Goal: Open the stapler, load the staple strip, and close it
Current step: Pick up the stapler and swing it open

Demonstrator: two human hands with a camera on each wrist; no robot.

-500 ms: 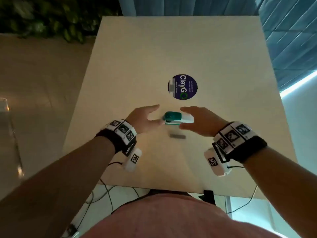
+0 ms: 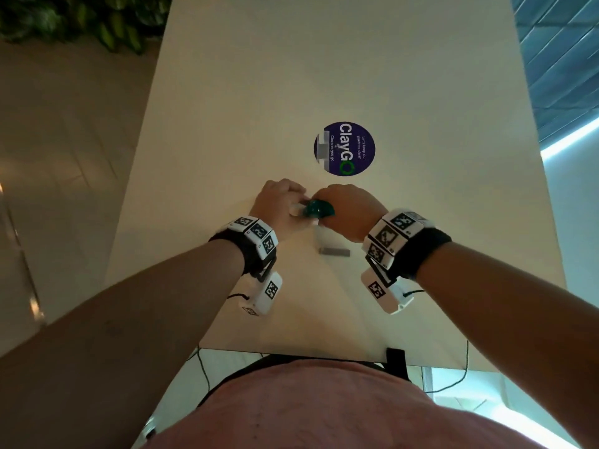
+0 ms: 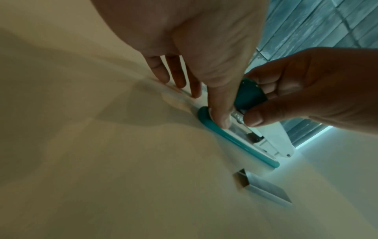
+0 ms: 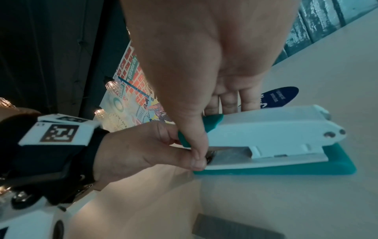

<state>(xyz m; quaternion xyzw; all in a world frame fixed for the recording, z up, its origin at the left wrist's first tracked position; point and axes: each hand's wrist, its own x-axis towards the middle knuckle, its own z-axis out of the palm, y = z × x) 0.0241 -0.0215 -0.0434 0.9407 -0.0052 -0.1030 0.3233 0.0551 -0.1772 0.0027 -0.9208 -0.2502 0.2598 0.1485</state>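
Note:
On the beige table (image 2: pixel 405 92) sits a white stapler (image 4: pixel 266 129) with a teal base (image 4: pixel 286 169) and a teal front cap (image 3: pixel 249 97). In the head view only the cap (image 2: pixel 319 209) shows between my hands. My left hand (image 2: pixel 285 205) holds the front end: the thumb (image 3: pixel 220 113) presses by the metal magazine (image 3: pixel 237 116), and the fingers (image 3: pixel 163 72) reach down on the far side. My right hand (image 2: pixel 348 212) grips the cap from above, thumb (image 4: pixel 196 139) in front and fingers (image 4: pixel 229 103) behind. A grey staple strip (image 2: pixel 334 252) lies loose on the table just nearer me.
A round dark blue sticker (image 2: pixel 344 148) lies flat on the table just beyond the stapler. The table's near edge (image 2: pixel 291 351) is close to my body, with cables hanging below it. Floor lies to the left, a blue wall to the right.
Half a second ago both hands were open on either side of the stapler. Now they have closed in and taken hold of its front end.

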